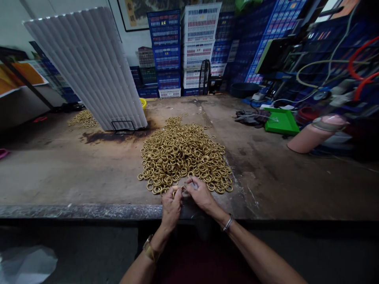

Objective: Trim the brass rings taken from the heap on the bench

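Note:
A heaped pile of brass-coloured rings [186,154] lies on the worktable in front of me. At the pile's near edge my left hand [171,207] is closed, thumb against fingers, with a brass ring [174,193] partly showing in its grip. My right hand [201,196] meets it fingertip to fingertip from the right, its thumb and index finger pinched together. Whatever sits between the right fingertips is too small and covered to make out. Several rings lie just beyond both hands.
A stack of ribbed white panels [89,71] stands tilted on the worktable [74,173], with more rings [83,119] behind it. On the right are a green tray [281,121], a pink bottle [315,134] and hoses. Blue crates [165,55] and white crates [199,43] are stacked behind.

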`<state>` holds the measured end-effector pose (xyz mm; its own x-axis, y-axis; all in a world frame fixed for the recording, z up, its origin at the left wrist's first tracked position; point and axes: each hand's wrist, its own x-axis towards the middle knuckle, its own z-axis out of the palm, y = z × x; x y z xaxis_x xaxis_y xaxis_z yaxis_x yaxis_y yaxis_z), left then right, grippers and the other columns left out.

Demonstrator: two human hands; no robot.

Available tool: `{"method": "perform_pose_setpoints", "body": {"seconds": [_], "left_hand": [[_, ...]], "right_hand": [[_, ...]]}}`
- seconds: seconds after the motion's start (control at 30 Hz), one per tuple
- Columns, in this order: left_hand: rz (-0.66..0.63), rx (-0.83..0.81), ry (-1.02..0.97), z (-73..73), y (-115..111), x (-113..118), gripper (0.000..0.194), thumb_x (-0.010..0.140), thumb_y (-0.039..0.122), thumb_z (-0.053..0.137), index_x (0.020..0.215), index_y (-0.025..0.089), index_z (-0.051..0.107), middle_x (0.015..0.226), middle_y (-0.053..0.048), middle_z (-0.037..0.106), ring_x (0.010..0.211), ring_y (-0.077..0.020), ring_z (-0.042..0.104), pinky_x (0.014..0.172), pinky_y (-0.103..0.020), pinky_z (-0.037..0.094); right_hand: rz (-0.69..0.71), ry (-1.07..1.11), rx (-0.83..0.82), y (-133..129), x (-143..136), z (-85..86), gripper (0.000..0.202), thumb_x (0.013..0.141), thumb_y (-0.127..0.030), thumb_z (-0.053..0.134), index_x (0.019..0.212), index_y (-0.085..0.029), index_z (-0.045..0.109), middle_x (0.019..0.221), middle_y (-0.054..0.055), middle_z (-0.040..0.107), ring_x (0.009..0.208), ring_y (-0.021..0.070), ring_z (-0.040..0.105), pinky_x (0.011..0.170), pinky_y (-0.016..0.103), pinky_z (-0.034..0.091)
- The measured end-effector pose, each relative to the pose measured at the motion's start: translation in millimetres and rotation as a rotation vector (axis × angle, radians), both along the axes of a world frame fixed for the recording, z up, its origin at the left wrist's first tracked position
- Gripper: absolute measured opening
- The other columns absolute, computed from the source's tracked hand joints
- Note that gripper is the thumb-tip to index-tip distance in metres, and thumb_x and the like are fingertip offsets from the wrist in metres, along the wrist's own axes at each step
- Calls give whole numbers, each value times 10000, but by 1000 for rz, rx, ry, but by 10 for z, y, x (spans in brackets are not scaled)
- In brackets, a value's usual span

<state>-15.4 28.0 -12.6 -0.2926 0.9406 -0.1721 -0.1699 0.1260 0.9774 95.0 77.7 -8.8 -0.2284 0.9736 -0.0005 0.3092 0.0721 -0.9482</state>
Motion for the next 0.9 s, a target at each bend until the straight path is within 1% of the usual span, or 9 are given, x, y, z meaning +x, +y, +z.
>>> {"method": "perform_pose_setpoints", "body": {"seconds": [0.1,0.17,0.27,0.33,0.4,0.57,0.73,0.8,0.9], "left_hand": [[10,81,72,25,-1,-7,205,686,364,609,687,159,602,465,54,426,420,-61,357,403,-170,272],[-34,34,42,31,-4,-17,232,688,390,603,690,158,586,466,55,424,403,-56,355,381,-166,252],[-157,-96,-144,30,-11,-35,307,693,458,583,751,161,535,500,57,441,370,-42,352,345,-149,216],[-221,-116,-302,34,-17,-42,330,692,472,582,788,165,511,540,54,454,379,-38,368,343,-141,220],[-244,-100,-397,42,-21,-43,329,692,468,589,789,165,503,554,55,447,392,-37,375,349,-138,228],[-243,-71,-401,53,-29,-32,309,699,447,596,760,162,494,551,55,441,406,-34,373,361,-136,228],[-244,-45,-369,54,-49,-17,281,730,427,571,761,162,484,561,54,438,417,-34,373,369,-139,223],[-245,-44,-355,50,-55,-12,283,732,431,567,751,164,477,561,55,439,416,-34,371,369,-141,225],[-227,-48,-304,30,-56,-12,291,735,447,553,758,168,473,563,56,449,410,-33,373,366,-141,226]], "right_hand": [[35,-107,93,18,-1,22,173,697,-322,502,628,-166,526,553,-40,471,542,85,406,507,187,331],[28,-121,69,27,-14,4,202,698,-327,495,582,-162,511,525,-44,452,531,82,389,500,187,320],[5,-62,-23,40,-30,-34,201,691,-325,499,580,-159,520,501,-50,454,498,76,390,481,185,317],[19,18,-116,42,-34,-34,182,692,-315,493,601,-162,530,475,-55,458,454,71,388,448,183,307],[42,104,-205,36,-34,-4,160,689,-305,489,615,-168,525,457,-60,464,404,64,373,408,182,288],[86,229,-295,18,-13,77,144,673,-294,494,605,-167,507,455,-65,467,341,45,330,346,177,240],[106,290,-340,35,11,15,161,679,-304,482,606,-163,505,492,-57,481,340,41,321,327,172,214],[88,261,-312,50,20,-17,156,690,-293,467,618,-162,512,520,-45,508,359,48,348,347,175,248],[48,88,-143,56,45,-41,144,697,-245,453,619,-157,536,536,-24,530,445,71,426,447,185,329]]}}
